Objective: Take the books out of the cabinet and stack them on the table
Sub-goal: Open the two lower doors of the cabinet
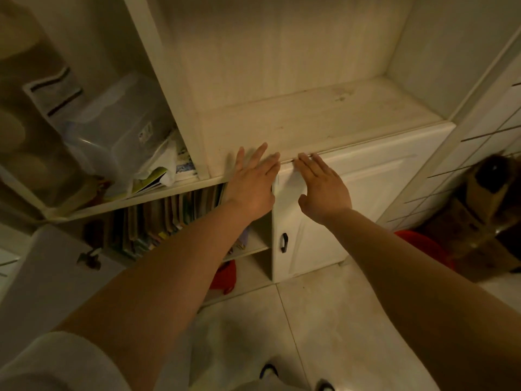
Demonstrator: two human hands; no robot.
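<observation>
While both arms reach forward, the left hand and the right hand lie flat with straight fingers, close beside each other but not touching, and they hold nothing. Their fingertips are at the front edge of the bare shelf, which sits at twelve o'clock from the hands; whether they press on it I cannot tell. The books stand upright in a row in the lower cabinet compartment, at about eight o'clock from the left hand, partly behind the left forearm. An open cabinet door is at seven o'clock, and the closed door with its dark handle is at five o'clock from the right hand. A clear plastic box and loose papers are at ten o'clock. No table is in view. In my judgement no book is taken out yet. The risk is that the row is packed tightly, so pulling one book may drag its neighbours out onto the floor; also the open door stands near the left elbow and could be hit.
</observation>
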